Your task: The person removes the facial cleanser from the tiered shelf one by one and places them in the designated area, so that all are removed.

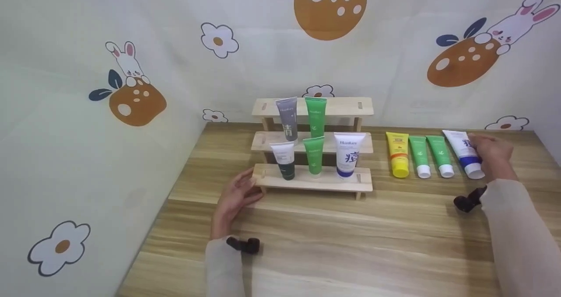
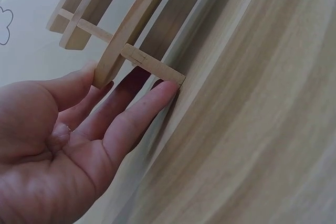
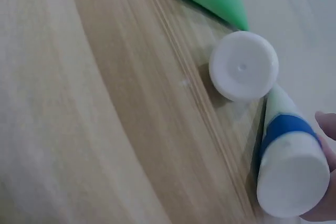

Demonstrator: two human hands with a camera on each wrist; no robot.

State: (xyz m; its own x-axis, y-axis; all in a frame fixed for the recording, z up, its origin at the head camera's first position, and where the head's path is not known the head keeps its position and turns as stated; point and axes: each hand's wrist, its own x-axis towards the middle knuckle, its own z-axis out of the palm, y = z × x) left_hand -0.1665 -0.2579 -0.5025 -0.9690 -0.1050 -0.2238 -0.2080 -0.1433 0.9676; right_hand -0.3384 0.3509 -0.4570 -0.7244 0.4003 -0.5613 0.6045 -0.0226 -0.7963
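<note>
A three-tier wooden shelf [image 1: 311,184] stands mid-table, tubes upright on it. At the left end of its lowest tier is my left hand [image 1: 236,196]. In the left wrist view that hand [image 2: 79,135] grips the shelf end [image 2: 107,66], thumb against the board and fingers reaching beneath. Far right, my right hand [image 1: 495,152] holds a white tube with a blue band [image 1: 460,148] by its right side. The tube lies on the table, cap toward me. In the right wrist view, the fingers [image 3: 328,124] show beside the tube's white cap [image 3: 294,177], partly out of frame.
Left of the held tube lie two green tubes [image 1: 439,152] and a yellow tube [image 1: 398,150]. The shelf bears a grey tube [image 1: 288,117], two green ones, a white-and-dark-green one [image 1: 284,157] and a white-and-blue one [image 1: 349,150]. A patterned cloth [image 1: 263,69] hangs behind the table.
</note>
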